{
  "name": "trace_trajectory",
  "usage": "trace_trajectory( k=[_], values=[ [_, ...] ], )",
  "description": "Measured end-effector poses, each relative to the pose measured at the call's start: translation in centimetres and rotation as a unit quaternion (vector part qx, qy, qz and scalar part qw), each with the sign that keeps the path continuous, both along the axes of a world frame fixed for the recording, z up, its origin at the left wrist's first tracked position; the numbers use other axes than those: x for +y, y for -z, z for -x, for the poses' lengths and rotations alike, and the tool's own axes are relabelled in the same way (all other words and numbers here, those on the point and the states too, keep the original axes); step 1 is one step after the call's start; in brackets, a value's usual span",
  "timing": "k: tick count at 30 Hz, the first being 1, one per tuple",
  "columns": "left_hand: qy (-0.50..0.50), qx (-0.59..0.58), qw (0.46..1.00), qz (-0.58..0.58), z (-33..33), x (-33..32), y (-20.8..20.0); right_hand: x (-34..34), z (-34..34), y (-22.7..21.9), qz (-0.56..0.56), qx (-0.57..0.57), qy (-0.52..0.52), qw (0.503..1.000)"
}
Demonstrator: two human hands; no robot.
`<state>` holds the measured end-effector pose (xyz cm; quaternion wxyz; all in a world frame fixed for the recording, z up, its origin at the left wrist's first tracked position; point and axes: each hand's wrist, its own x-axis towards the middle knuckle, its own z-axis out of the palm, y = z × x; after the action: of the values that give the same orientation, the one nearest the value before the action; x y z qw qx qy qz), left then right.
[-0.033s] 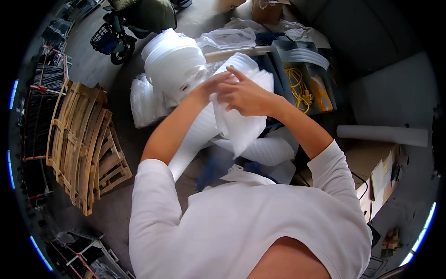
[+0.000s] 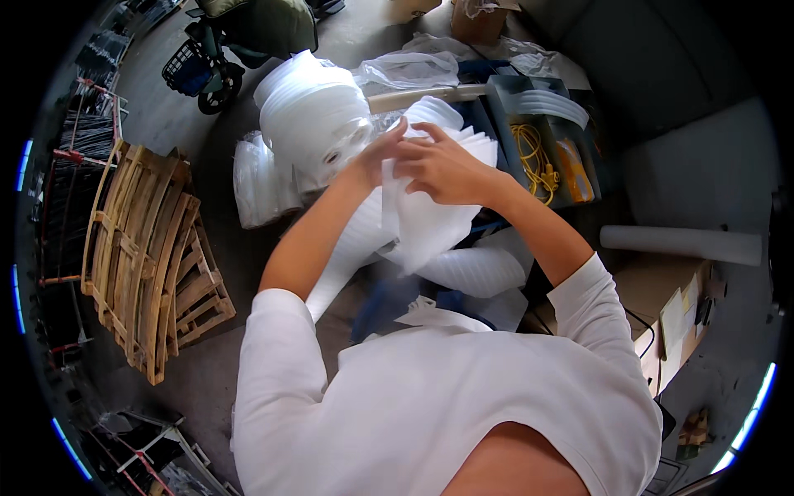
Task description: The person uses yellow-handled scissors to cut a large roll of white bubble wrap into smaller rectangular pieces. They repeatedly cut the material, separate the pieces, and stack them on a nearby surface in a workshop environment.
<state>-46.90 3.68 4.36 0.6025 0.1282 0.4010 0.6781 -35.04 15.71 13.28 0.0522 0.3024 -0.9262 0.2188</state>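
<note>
In front of my chest a loose stack of thin white foam sheets point(image 2: 430, 223) hangs from my hands, its edges fanned out at the upper right. My right hand point(image 2: 442, 169) is closed over the top of the stack, fingers curled toward the left. At the stack's upper left edge is my left hand point(image 2: 379, 157), also closed, its thumb pointing up and its fingertips partly hidden beside the right ones. Behind my left hand stands a big roll of white foam point(image 2: 310, 107). A long strip of white foam point(image 2: 343, 256) runs down under my left forearm.
A dark bin point(image 2: 538, 91) at the right holds a yellow cable point(image 2: 529, 157) and an orange-yellow item. Wooden pallets point(image 2: 149, 256) lean at the left. A foam tube point(image 2: 678, 241) lies by a cardboard box point(image 2: 662, 289). A scooter point(image 2: 219, 83) stands far left.
My hands have shifted slightly, the left thumb lifting and the fingers parting a little. The foam sheets' fanned edges have spread to the right, and their lower tip has swung left and up.
</note>
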Motion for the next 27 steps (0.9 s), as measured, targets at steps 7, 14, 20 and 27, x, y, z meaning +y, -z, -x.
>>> trace_trajectory(
  k=[7,14,20,27],
  values=[
    [-0.131,0.394,0.896,0.155,-0.5,-8.5,-1.9,1.1,8.8,2.8,0.188,-0.054,0.249,0.949],
    [-0.287,0.45,0.826,0.181,5.7,-11.8,2.0,-4.9,15.9,6.2,0.223,0.083,0.308,0.921],
    [-0.374,0.141,0.914,0.068,10.5,-14.3,5.4,-5.6,15.7,13.4,0.5,-0.385,0.357,0.689],
    [-0.32,0.14,0.904,0.245,14.0,-14.7,11.3,-8.5,17.6,17.3,0.611,-0.471,0.224,0.596]
  ],
)
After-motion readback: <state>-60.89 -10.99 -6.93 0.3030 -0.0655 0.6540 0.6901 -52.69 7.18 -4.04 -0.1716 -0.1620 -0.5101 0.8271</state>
